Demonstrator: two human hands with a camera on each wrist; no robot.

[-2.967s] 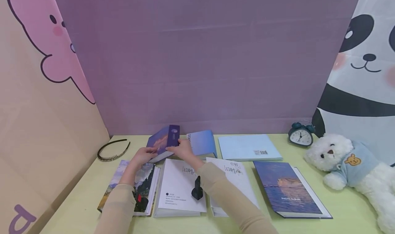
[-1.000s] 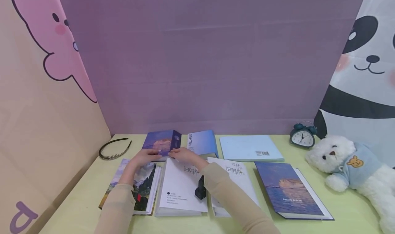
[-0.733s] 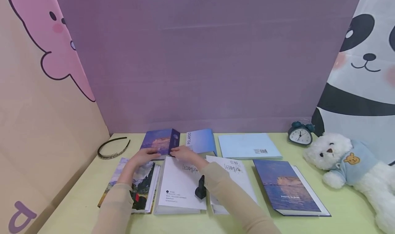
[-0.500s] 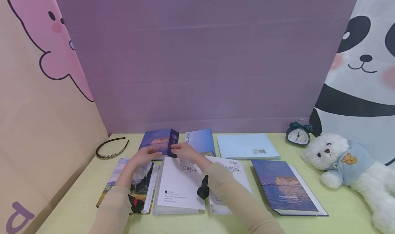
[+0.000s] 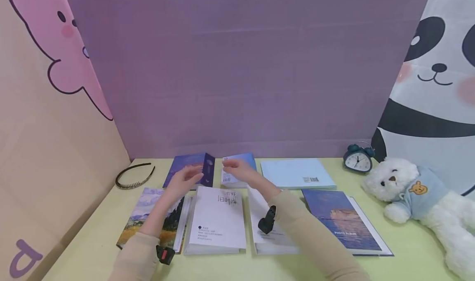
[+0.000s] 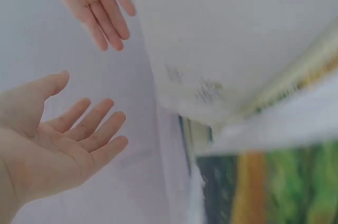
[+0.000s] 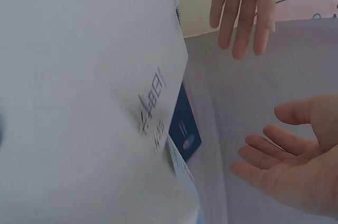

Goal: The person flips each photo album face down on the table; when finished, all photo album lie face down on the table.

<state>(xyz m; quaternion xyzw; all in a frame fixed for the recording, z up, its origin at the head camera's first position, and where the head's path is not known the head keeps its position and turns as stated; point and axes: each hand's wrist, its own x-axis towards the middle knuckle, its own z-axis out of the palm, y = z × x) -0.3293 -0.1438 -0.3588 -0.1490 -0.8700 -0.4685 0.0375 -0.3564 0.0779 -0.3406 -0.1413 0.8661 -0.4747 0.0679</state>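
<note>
My left hand (image 5: 184, 180) hovers over the front edge of a dark blue-purple photo album (image 5: 185, 162) at the back left of the table, its fingers loosely bent around nothing. To its right, in front of a light blue album (image 5: 242, 159), hangs my right hand (image 5: 240, 169), also holding nothing. In the left wrist view my left palm (image 6: 63, 142) shows with fingers spread. The right wrist view has my right palm (image 7: 296, 155) turned up, fingers relaxed. Below the hands lie a white album (image 5: 217, 221) and, partly under the right forearm, a second white album (image 5: 265, 221).
An album with a painted landscape (image 5: 148, 211) lies front left; a sunset-sea photo album (image 5: 341, 221) lies front right. A pale blue album (image 5: 293, 172) is at the back. A headband (image 5: 133, 185), an alarm clock (image 5: 358, 159) and a white plush bear (image 5: 423, 198) flank them.
The purple album, tilted up in both hands at first, was laid flat at the back left. Both hands then let go and rose from it, the right hand moving away to the right.
</note>
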